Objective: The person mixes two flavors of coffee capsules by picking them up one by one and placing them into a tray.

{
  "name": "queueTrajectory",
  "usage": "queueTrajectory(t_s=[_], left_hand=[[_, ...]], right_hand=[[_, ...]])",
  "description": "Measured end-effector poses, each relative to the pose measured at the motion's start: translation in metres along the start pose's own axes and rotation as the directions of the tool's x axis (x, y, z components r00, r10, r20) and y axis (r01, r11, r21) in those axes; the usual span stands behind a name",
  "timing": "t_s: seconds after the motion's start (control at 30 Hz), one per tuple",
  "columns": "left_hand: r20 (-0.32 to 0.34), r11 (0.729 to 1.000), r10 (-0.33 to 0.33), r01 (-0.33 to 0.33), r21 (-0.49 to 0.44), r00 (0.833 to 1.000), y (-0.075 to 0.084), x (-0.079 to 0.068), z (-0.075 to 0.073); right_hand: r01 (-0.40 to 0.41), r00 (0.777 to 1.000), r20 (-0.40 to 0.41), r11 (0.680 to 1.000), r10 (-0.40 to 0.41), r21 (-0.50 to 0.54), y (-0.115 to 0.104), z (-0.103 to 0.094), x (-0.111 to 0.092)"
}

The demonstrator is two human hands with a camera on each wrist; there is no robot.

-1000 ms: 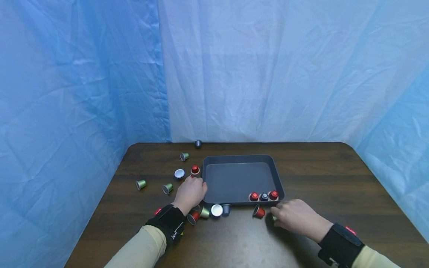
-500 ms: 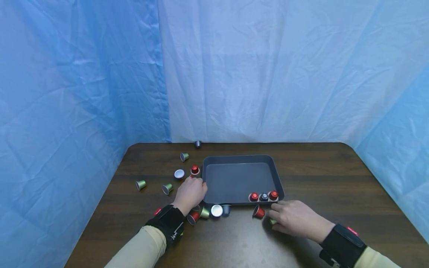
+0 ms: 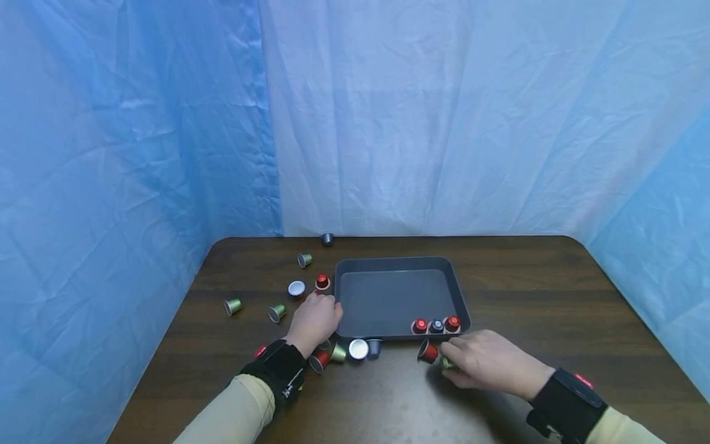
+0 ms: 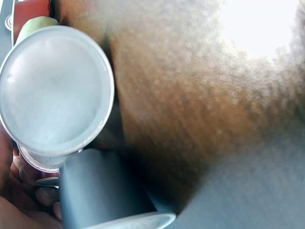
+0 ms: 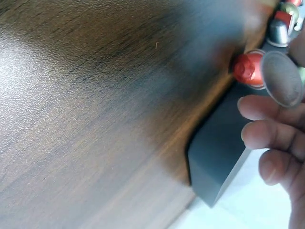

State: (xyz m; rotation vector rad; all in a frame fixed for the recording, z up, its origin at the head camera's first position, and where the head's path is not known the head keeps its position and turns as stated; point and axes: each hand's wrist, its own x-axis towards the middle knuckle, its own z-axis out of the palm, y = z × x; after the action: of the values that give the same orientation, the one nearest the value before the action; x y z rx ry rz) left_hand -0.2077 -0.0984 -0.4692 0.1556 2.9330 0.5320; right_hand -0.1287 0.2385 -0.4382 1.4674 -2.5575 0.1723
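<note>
My right hand (image 3: 488, 361) pinches a green coffee capsule (image 3: 446, 364) just in front of the dark baking tray (image 3: 402, 262). In the right wrist view its grey lid (image 5: 282, 80) faces the camera, and the other fingers are loosely bent. Beside it a red capsule (image 3: 428, 351) lies on its side on the table. My left hand (image 3: 316, 317) is at the tray's left rim, its fingertips hidden in the head view; I cannot tell whether it grips anything. Close to it stand a capsule with a pale lid (image 4: 57, 90) and a dark capsule (image 4: 102, 191).
Along the tray's front right edge, two red capsules and a dark one (image 3: 436, 326) stand in a row. Several green capsules (image 3: 277, 312), a white-lidded one (image 3: 296, 288) and a red one (image 3: 322, 281) are scattered left of the tray. A dark capsule (image 3: 327, 239) is at the far edge.
My right hand has shifted slightly left with the green capsule, bringing it closer to the red one. The left hand and the tray have kept their places.
</note>
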Motion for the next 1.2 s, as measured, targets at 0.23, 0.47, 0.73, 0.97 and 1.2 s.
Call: queueTrajectory(t_s=[0.23, 0.47, 0.73, 0.97, 1.2], left_hand=[[-0.001, 1.0, 0.006, -0.006, -0.005, 1.0, -0.0002, -0.0005, -0.0004], [0.02, 0.998, 0.007, -0.006, -0.055, 1.0, -0.0007, -0.001, -0.0007], [0.045, 0.993, -0.005, 0.01, -0.115, 0.999, -0.0028, 0.0001, 0.0001], [0.033, 0.995, 0.012, -0.008, -0.102, 0.999, -0.0036, 0.0016, -0.0009], [0.05, 0.994, 0.007, -0.001, -0.11, 0.999, -0.0038, 0.0021, -0.0015]], right_hand=[[-0.01, 0.997, -0.076, 0.998, 0.005, -0.06, 0.001, -0.0026, 0.0018], [-0.015, 0.988, -0.157, 0.996, 0.001, -0.091, 0.0053, -0.0033, 0.0037], [-0.039, 0.989, -0.149, 0.994, 0.023, -0.101, 0.0072, -0.0037, 0.0051], [-0.074, 0.989, -0.132, 0.991, 0.06, -0.108, 0.008, -0.0047, 0.0059], [-0.089, 0.986, -0.147, 0.99, 0.073, -0.108, 0.008, -0.0049, 0.0099]])
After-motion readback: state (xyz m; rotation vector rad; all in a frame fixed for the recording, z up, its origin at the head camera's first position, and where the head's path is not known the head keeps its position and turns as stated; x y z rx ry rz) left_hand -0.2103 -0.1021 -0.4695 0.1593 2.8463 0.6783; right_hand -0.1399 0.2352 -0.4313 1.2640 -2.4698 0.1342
